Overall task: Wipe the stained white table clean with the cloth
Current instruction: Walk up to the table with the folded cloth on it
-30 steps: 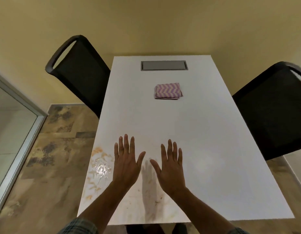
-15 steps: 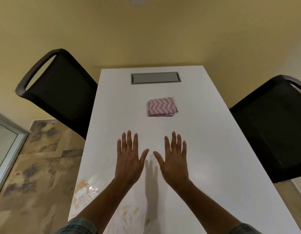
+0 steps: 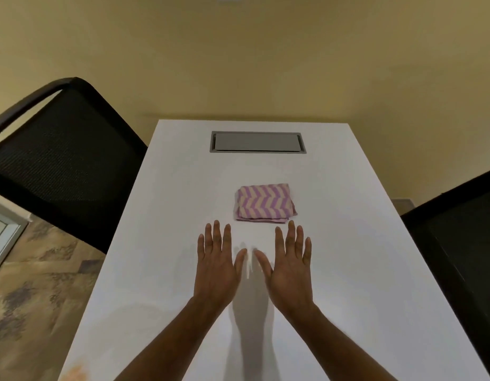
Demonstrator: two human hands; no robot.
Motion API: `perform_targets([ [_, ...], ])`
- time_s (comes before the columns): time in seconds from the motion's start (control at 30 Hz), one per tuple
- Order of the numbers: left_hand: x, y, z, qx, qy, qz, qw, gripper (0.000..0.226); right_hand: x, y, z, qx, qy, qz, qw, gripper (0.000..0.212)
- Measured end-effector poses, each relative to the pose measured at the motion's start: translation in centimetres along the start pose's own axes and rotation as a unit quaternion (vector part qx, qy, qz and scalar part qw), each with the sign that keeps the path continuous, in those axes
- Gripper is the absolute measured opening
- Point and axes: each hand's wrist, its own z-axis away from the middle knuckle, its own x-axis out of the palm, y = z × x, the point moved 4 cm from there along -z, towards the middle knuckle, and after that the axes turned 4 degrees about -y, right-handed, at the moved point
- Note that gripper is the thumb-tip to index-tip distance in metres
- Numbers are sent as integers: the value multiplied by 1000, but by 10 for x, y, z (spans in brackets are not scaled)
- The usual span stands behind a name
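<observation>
Hovering flat, fingers spread wide, empty: left hand (image 3: 216,266), right hand (image 3: 290,270), now nearer cloth (image 3: 264,202); bare surface (image 3: 348,270) either side.

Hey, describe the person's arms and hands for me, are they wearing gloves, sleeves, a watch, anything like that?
Both are bare: the left hand and right hand have no gloves, rings or watch, and the forearms are uncovered down to the bottom edge of the picture. No sleeve shows in this view. The fingers are slim, with short nails.
</observation>
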Motion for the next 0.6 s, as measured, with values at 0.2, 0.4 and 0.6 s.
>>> perform_targets([
  [0.2, 36, -7, -40, -16, -37, 20, 999, 67, 23, 13, -47, -9, 14, -9, 1000, 89],
  [0.4, 58, -6, -78, 18, -30, 75, 997, 62, 46, 33, -90, 24, -14, -7, 1000, 82],
  [0.6, 69, -2, -106, 14, -36, 116, 993, 64, 61, 43, -122, 61, -28, -67, 996, 83],
])
